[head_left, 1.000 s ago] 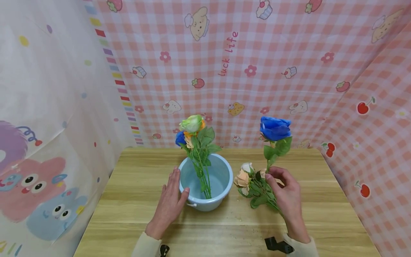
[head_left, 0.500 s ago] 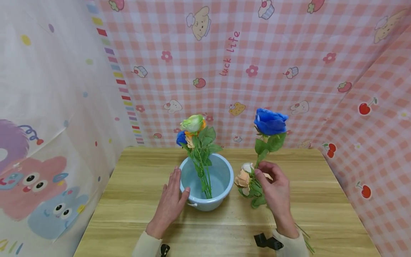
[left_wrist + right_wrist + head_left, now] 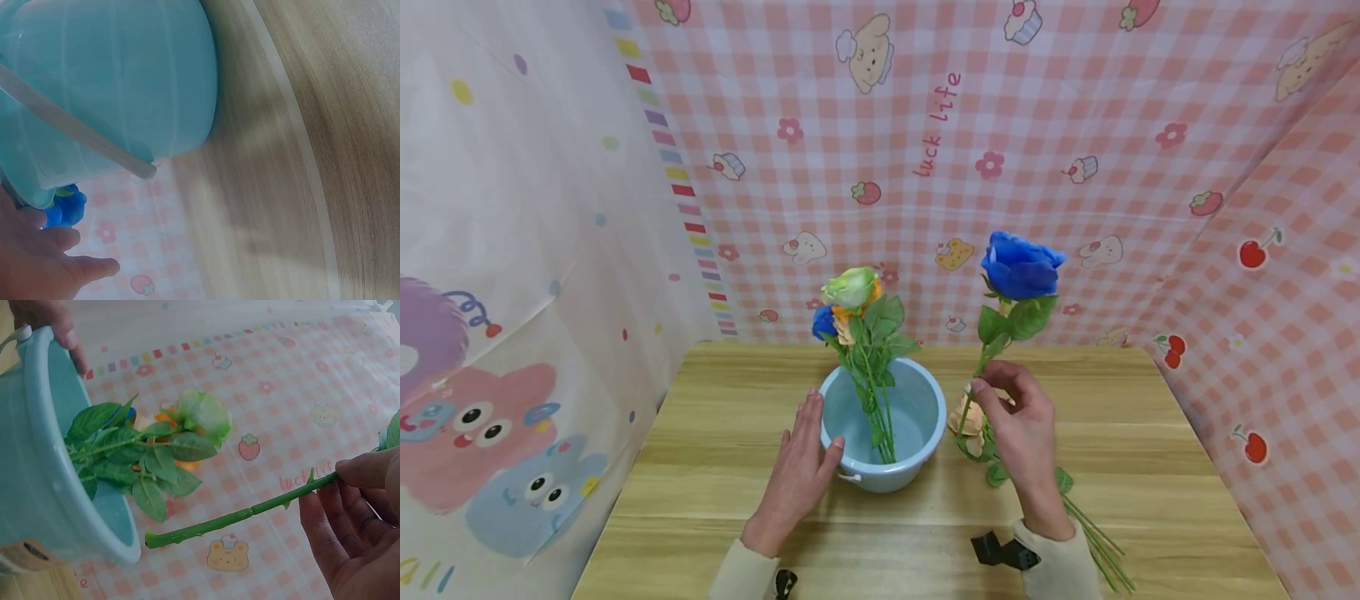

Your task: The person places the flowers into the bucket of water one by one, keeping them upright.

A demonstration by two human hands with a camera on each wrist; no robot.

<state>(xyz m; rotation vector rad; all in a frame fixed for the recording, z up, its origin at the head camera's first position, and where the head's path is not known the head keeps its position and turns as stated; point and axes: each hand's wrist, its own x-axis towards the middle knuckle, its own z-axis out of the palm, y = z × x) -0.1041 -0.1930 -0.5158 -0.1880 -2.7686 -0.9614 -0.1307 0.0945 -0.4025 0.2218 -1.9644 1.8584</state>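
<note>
Leaning in blue bucket (image 3: 883,481) — leafy roses (image 3: 849,288), blue rose (image 3: 1022,267) pinched outside

- The left hand (image 3: 796,471) lies back upward, its fingers straight and close together, pointing forward, the thumb spread inward.
- The right hand (image 3: 1021,421) pinches between thumb and forefinger; its other fingers curl in beside them.
- The left forearm (image 3: 742,575) and right forearm (image 3: 1063,568) are well apart, both angled forward and inward.
</note>
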